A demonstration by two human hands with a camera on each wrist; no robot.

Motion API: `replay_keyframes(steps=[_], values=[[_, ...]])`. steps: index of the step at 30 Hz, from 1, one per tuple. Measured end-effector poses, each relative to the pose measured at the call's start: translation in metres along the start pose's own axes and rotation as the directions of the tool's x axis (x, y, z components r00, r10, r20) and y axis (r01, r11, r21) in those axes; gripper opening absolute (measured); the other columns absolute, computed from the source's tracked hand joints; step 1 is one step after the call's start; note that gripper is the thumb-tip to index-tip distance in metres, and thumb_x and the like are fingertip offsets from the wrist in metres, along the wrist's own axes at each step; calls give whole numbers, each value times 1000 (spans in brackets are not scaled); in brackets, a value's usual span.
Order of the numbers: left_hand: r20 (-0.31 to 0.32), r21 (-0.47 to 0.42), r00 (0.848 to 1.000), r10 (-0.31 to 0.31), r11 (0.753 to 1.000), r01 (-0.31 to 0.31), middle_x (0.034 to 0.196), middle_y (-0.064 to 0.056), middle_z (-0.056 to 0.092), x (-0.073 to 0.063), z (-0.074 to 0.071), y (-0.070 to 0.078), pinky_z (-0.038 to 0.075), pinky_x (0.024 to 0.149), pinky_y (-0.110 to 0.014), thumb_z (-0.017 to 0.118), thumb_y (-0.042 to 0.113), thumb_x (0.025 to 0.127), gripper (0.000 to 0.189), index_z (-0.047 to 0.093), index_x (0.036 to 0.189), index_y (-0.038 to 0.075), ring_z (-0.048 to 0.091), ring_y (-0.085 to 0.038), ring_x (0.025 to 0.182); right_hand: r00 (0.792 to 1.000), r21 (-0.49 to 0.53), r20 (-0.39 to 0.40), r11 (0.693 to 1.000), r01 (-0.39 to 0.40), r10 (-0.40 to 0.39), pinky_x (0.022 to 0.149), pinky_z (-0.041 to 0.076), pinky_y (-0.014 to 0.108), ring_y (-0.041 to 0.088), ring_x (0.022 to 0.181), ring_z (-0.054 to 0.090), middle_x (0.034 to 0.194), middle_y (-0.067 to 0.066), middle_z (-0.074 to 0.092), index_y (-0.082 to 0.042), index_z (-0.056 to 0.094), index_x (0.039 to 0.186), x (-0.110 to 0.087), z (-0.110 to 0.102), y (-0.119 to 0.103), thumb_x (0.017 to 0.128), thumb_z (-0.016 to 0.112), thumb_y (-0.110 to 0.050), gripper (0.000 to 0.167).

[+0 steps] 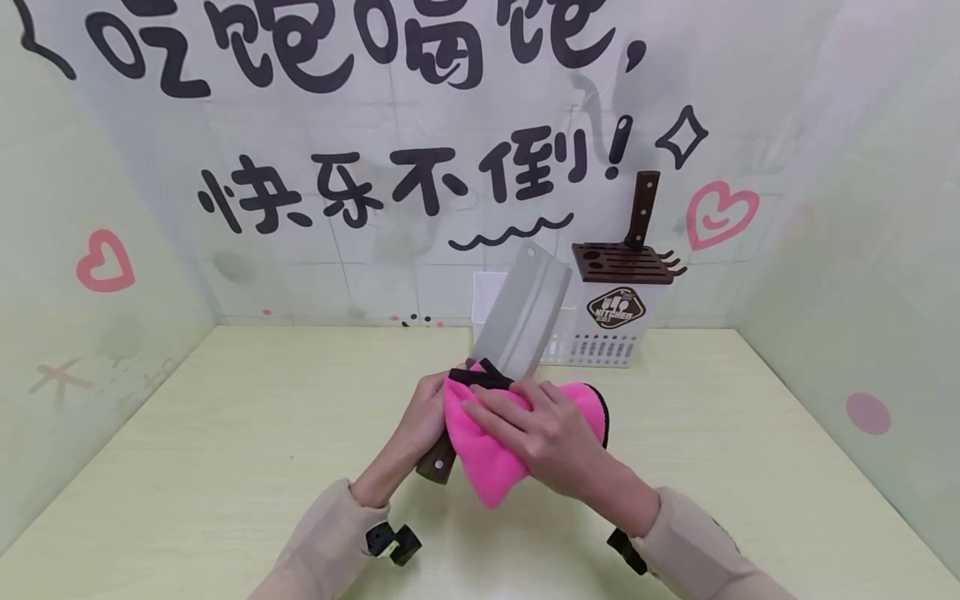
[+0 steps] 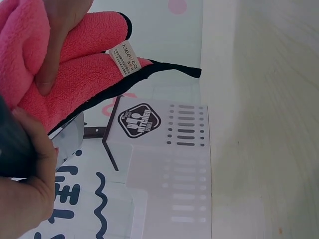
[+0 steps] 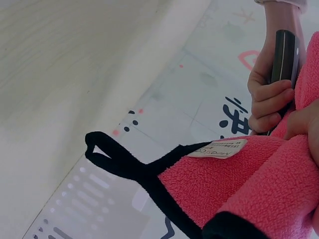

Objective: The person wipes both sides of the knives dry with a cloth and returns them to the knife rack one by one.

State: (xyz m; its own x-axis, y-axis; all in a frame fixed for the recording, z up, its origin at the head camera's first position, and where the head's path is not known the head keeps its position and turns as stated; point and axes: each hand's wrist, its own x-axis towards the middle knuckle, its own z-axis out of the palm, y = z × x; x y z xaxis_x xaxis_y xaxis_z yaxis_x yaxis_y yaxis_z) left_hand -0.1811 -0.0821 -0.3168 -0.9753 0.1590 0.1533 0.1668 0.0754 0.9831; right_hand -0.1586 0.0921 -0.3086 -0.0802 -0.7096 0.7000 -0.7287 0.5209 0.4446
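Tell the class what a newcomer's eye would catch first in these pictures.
Probably the bright pink cloth, just below the centre of the head view, with the right grip on it. Above it the cleaver slants up to the right, its dark handle in the left grip. Behind, bold black lettering spans the back wall.

Left sleeve (image 1: 322, 537) and right sleeve (image 1: 697, 542) of pale beige cloth — lightly wrinkled, long almost to the wrist, black angular device (image 1: 406, 546) beside the left one, second black device (image 1: 627, 552) beside the right, left hand (image 1: 422, 417) and right hand (image 1: 553, 437) — both bare
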Motion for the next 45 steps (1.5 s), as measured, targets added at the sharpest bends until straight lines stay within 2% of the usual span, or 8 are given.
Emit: replay_keyframes(steps=[5,11,19,23,28,35,40,45], values=[[25,-44,1000,-4,999,5,71,-3,56,0,-1,-1,44,64,-23,38,23,96,40,60,86,-8,52,-12,69,999,-22,-5,999,45,-45,66,46,29,23,79,55,113,5,61,-11,61,114,1,-2,-5,93,34,-4,35],[30,-35,1000,3,999,-2,66,-2,53,0,-2,0,44,60,-22,37,26,96,42,56,77,-6,51,-11,64,995,-35,21,994,102,-101,69,48,30,23,81,56,116,5,59,-11,61,114,1,-4,-9,92,34,-3,36],[82,-49,996,45,998,-41,66,0,56,-1,-5,0,46,61,-20,35,25,97,46,58,91,-15,54,-8,62,986,-34,14,985,167,-167,72,49,30,22,82,57,117,4,58,-11,59,116,2,-6,-10,93,35,-4,34],[91,-49,994,53,998,-49,65,1,56,-1,-5,0,46,61,-20,35,24,97,46,58,92,-15,54,-7,62,984,-37,4,983,180,-180,72,49,31,23,82,58,117,5,58,-11,59,116,2,-6,-8,93,36,-4,34],[75,-32,996,41,999,-39,65,0,55,-1,-4,0,45,60,-21,36,25,97,45,58,85,-13,53,-9,61,986,-42,-12,985,167,-168,71,49,31,23,82,57,118,4,58,-11,59,116,2,-7,-6,93,36,-3,34],[96,-32,994,51,998,-48,69,-2,54,0,-4,1,44,60,-22,35,27,96,45,57,80,-9,52,-12,66,992,-27,9,992,124,-124,69,48,30,23,83,56,118,4,58,-11,59,117,2,-7,-1,92,35,-2,36],[101,-30,993,62,998,-59,77,-4,55,0,-3,1,45,62,-24,35,26,96,43,59,88,-9,53,-12,71,996,-8,46,997,79,-78,66,46,29,23,86,55,119,4,57,-12,58,119,1,-8,3,93,32,-3,37],[85,0,994,67,998,-68,79,-7,57,0,-3,1,46,59,-25,35,19,96,36,60,98,-7,53,-12,69,999,-30,38,999,35,-34,67,45,30,23,86,55,118,5,57,-12,57,120,1,-6,7,95,33,-7,35]])
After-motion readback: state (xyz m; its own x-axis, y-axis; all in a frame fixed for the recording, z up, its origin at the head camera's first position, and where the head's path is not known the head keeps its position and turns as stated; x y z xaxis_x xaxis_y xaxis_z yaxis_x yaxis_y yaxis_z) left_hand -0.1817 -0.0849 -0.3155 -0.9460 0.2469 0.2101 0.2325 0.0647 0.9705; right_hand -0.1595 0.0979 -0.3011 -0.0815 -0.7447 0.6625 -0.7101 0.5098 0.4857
